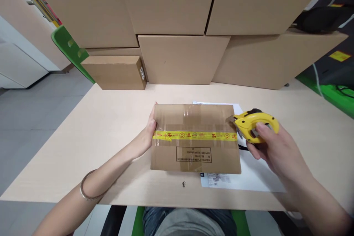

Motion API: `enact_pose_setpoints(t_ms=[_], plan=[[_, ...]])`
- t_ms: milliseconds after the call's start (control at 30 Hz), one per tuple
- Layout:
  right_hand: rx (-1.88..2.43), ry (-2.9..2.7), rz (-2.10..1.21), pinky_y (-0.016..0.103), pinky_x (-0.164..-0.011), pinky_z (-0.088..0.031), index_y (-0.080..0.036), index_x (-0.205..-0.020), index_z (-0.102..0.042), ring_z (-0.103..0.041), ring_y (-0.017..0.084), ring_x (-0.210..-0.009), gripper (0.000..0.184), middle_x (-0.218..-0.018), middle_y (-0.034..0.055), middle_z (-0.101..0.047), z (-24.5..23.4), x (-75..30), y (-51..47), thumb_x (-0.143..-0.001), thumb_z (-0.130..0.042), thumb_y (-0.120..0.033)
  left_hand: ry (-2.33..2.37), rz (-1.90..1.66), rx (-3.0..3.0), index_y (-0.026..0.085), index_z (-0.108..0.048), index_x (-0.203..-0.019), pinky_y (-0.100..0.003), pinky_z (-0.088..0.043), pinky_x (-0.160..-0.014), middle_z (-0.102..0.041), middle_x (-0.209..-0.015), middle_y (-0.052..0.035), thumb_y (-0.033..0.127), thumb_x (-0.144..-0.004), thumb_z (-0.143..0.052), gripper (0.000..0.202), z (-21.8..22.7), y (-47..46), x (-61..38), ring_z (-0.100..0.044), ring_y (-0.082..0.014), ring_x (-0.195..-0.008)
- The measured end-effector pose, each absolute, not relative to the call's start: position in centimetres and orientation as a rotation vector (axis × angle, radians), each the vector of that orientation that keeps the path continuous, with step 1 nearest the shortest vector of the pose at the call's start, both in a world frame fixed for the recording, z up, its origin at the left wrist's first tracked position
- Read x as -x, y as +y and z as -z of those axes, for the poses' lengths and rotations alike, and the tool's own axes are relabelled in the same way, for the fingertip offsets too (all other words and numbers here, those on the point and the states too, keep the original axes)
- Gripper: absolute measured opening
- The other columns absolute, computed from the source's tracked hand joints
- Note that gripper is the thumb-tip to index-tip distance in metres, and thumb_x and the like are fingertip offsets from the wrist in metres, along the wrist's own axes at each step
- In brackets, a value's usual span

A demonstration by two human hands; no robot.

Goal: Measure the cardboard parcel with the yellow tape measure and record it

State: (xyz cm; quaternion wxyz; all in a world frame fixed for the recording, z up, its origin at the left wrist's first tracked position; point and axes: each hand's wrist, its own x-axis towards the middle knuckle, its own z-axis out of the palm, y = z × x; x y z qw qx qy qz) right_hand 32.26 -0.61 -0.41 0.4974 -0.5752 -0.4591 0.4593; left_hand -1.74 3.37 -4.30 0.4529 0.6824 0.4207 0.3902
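Cardboard dominates the rear of the scene: large plain brown cartons (182,59) are stacked in a wall along the far edge of the pale wood-grain table (96,129). A smaller brown cardboard box (114,72) lies at the foot of that wall, rear left.

At the table's centre lies a flat brown cardboard parcel (193,118), sealed face up, resting partly on a white paper sheet (254,177) that shows beyond its right and near edges. A strip of yellow printed tape (193,135) crosses the parcel from left to right over clear tape. A black-outlined printed panel (193,154) sits just nearer than the strip.

The parcel lies between the two hands. The left hand (146,134) is laid against the parcel's left edge, level with the yellow tape, thumb up along the side. The fingers are loosely spread and not clasped round anything. They brace the parcel by contact only. A silver-coloured bangle (87,191) circles that forearm.

The right hand (272,147) is just off the parcel's right edge, above the white sheet. Its fingers are closed round a rounded yellow plastic box cutter (253,125) with a black top. The cutter's grey tip points left and meets the parcel's upper right corner, just above the end of the tape strip. Whether it cuts in cannot be told.
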Motion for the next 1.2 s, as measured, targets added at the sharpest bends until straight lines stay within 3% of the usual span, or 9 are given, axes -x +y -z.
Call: enact_pose_setpoints(t_ms=[100, 233, 400, 533, 700, 800, 900, 1100, 1200], plan=[[1.311, -1.11, -1.078, 0.024, -0.034, -0.03, -0.025, -0.092, -0.057, -0.049, 0.009, -0.038, 0.038, -0.073, -0.0038, -0.057, 0.1, -32.3, -1.2, -0.084, -0.072, -0.059, 0.985, -0.966, -1.66, 0.04, 0.008, -0.162, -0.053, -0.031, -0.123, -0.029, -0.165, -0.0083, 0.063, -0.096, -0.051, 0.091, 3.6, 3.4, 2.7, -0.03, -0.0339, -0.152], [1.287, -1.055, -1.127, 0.028, -0.036, -0.03, -0.027, -0.086, -0.056, -0.045, 0.011, -0.037, 0.034, -0.07, -0.0033, -0.056, -0.9, -31.9, -1.7, -0.081, -0.074, -0.055, 0.821, -1.069, -1.964, 0.038, -0.025, -0.157, -0.058, -0.035, -0.12, -0.036, -0.151, -0.011, 0.049, -0.076, -0.081, 0.1, 3.6, 4.4, 4.3, -0.037, -0.0388, -0.144], [1.281, -0.927, -1.152, 0.033, -0.038, -0.019, -0.027, -0.081, -0.058, -0.038, 0.01, -0.038, 0.03, -0.088, 0.0063, -0.067, -2.1, -31.7, -1.4, -0.073, -0.077, -0.048, 0.727, -1.172, -2.236, 0.031, -0.037, -0.149, -0.065, -0.04, -0.112, -0.04, -0.136, -0.0133, 0.043, -0.068, -0.081, 0.093, 4.9, 5.4, 4.9, -0.04, -0.0403, -0.135], [1.221, -0.924, -0.953, 0.03, -0.038, -0.017, -0.026, -0.079, -0.06, -0.04, 0.014, -0.049, 0.026, -0.076, 0.0036, -0.058, -3.5, -31.8, 0.2, -0.074, -0.077, -0.045, 0.619, -1.2, -2.223, 0.032, -0.021, -0.158, -0.065, -0.042, -0.11, -0.032, -0.147, -0.0165, 0.042, -0.066, -0.082, 0.111, 5.9, 5.1, 4.5, -0.039, -0.042, -0.138], [1.232, -1.441, -0.917, 0.027, -0.041, -0.032, -0.029, -0.098, -0.055, -0.046, 0.012, -0.05, 0.034, -0.075, -0.0031, -0.057, -7.3, -28.1, 2.4, -0.081, -0.079, -0.045, 0.521, -1.233, -2.132, 0.037, 0.005, -0.162, -0.061, -0.047, -0.108, -0.029, -0.153, -0.0176, 0.045, -0.069, -0.084, 0.129, 6.8, 5.3, 4.1, -0.045, -0.0395, -0.139], [1.083, -1.882, -0.925, 0.03, -0.063, -0.048, -0.025, -0.108, -0.054, -0.062, 0.017, -0.074, 0.038, -0.093, 0.0002, -0.066, -9.4, -24.1, 3.6, -0.086, -0.074, -0.049, 0.513, -1.238, -2.109, 0.039, 0.012, -0.16, -0.059, -0.047, -0.11, -0.03, -0.154, -0.0169, 0.046, -0.068, -0.087, 0.135, 7.2, 5.5, 4.3, -0.047, -0.0378, -0.14], [0.901, -2.22, -0.957, 0.029, -0.071, -0.047, -0.022, -0.111, -0.05, -0.064, 0.019, -0.086, 0.033, -0.1, 0.003, -0.069, -10.3, -20.2, 4.9, -0.095, -0.063, -0.047, 0.579, -1.209, -2.137, 0.042, 0.018, -0.158, -0.058, -0.049, -0.109, -0.024, -0.161, -0.0178, 0.045, -0.068, -0.087, 0.139, 7.5, 5.4, 4.8, -0.047, -0.0382, -0.142], [0.757, -2.628, -0.763, 0.027, -0.061, -0.035, -0.019, -0.101, -0.052, -0.059, 0.018, -0.077, 0.021, -0.098, 0.0068, -0.068, -9.4, -16.7, 6.5, -0.094, -0.058, -0.038, 0.791, -1.173, -2.187, 0.032, -0.018, -0.158, -0.063, -0.048, -0.109, -0.048, -0.148, -0.0182, 0.054, -0.065, -0.088, 0.119, 8.2, 4.9, 5.8, -0.053, -0.0433, -0.135], [0.743, -2.643, -0.718, 0.027, -0.061, -0.033, -0.019, -0.102, -0.054, -0.058, 0.018, -0.078, 0.02, -0.099, 0.0066, -0.067, -9.2, -16.7, 6.4, -0.093, -0.058, -0.036, 0.804, -1.189, -2.135, 0.033, -0.015, -0.158, -0.064, -0.05, -0.106, -0.051, -0.146, -0.0179, 0.059, -0.063, -0.088, 0.123, 8.3, 4.9, 5.6, -0.055, -0.0436, -0.133]])
